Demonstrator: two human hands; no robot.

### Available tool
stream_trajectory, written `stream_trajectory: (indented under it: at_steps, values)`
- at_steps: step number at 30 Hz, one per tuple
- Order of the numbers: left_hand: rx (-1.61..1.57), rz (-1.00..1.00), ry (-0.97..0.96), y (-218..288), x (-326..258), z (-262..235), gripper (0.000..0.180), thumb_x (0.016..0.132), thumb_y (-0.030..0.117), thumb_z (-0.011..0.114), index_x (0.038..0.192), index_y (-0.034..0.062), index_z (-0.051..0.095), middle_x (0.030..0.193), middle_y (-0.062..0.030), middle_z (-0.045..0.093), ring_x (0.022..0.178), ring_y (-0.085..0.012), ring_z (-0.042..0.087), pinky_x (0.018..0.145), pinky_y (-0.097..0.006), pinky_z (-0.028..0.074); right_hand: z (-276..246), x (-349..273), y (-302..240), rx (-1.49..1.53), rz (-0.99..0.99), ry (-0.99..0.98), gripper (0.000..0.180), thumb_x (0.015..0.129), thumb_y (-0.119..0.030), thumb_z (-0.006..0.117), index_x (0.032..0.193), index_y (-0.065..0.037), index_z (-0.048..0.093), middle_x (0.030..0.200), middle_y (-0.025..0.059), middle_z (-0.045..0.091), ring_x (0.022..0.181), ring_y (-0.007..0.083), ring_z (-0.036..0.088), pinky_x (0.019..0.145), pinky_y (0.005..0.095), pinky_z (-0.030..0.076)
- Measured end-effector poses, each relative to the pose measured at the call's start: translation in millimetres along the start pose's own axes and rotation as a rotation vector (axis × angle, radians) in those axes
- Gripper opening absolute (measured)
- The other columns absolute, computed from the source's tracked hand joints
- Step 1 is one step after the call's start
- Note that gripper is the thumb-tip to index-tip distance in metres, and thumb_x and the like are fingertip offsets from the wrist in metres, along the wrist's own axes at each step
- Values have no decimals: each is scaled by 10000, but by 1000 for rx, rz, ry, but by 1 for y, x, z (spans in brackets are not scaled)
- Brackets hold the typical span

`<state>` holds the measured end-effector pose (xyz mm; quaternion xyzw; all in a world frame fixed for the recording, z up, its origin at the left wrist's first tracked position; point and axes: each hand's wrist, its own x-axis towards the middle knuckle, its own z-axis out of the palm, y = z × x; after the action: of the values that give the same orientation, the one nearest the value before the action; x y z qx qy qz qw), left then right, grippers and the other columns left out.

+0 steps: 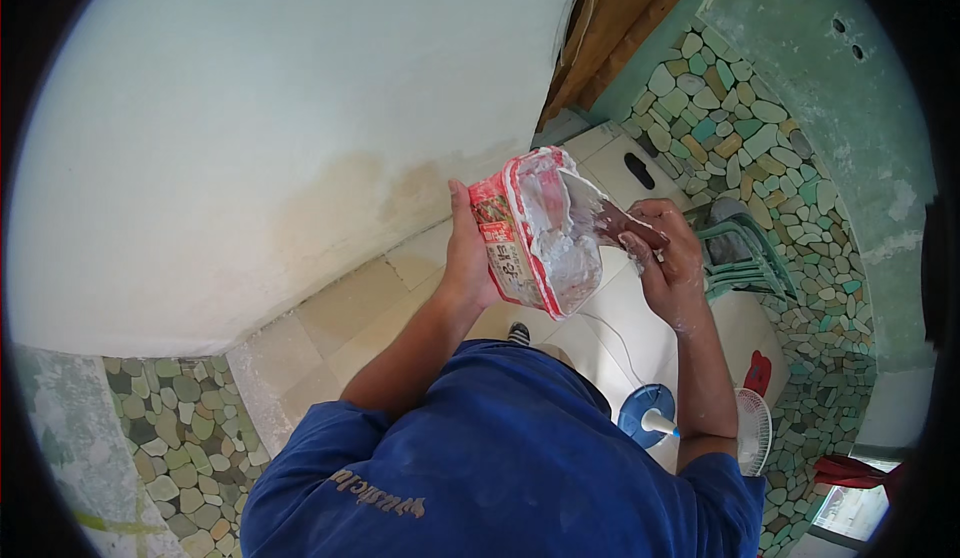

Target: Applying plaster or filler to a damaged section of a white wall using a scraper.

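A rectangular plastic tub [507, 256] with red and printed sides is tilted in front of my chest, its mouth turned to the right. White putty [570, 270] lies inside and coats the rim. My left hand [468, 253] grips the tub from its left side, thumb up along the wall and the other fingers hidden beneath. In my right hand [668, 258] is the brown handle of a putty knife [618, 222], smeared with white. Its blade reaches into the tub and touches the putty. White residue also marks my right fingers.
A white wall [250, 138] with damp-looking patches rises ahead and left. Beige tiles [350, 288] cover the floor, with a pebble-patterned surface [790, 178] at right. A green plastic chair [745, 258], a blue round base [647, 415] with a cord, and a wooden frame [610, 33] stand nearby.
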<state>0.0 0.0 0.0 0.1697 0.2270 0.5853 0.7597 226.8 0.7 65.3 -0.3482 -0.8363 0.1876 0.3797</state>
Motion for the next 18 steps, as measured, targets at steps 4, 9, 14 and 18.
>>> stream_trajectory:
  at_steps: [4, 9, 14, 18]
  values:
    - [-29, 33, -2, 9, 8, -4, 927, 887, 787, 191, 1436, 68, 396, 1404, -163, 493, 1280, -313, 500, 1065, -498, 418, 4, -9, -1, 38, 87, 39, 135, 905, 14, 615, 1036, 44, 627, 1047, 136, 565, 824, 187, 607, 655, 261, 504]
    - [-21, 170, -20, -4, 9, -11, 881, 907, 760, 217, 1396, 58, 428, 1380, -153, 517, 1259, -296, 519, 1066, -469, 420, 10, -17, -4, 39, 186, 110, 108, 909, -15, 622, 996, 42, 650, 1000, 126, 572, 776, 177, 579, 657, 262, 473]
    - [6, 463, -95, -9, 14, -30, 789, 918, 731, 298, 1353, 80, 406, 1342, -116, 517, 1252, -249, 499, 1076, -427, 392, 25, -25, -20, 195, 326, 225, 100, 915, -13, 614, 977, 42, 670, 963, 126, 574, 788, 187, 582, 690, 266, 465]
    - [2, 522, -103, -12, 14, -30, 768, 921, 730, 285, 1320, 86, 411, 1329, -105, 505, 1251, -238, 486, 1074, -430, 386, 35, -28, -35, 340, 402, 294, 113, 927, 14, 596, 1009, 60, 659, 988, 115, 572, 815, 153, 581, 696, 258, 473]
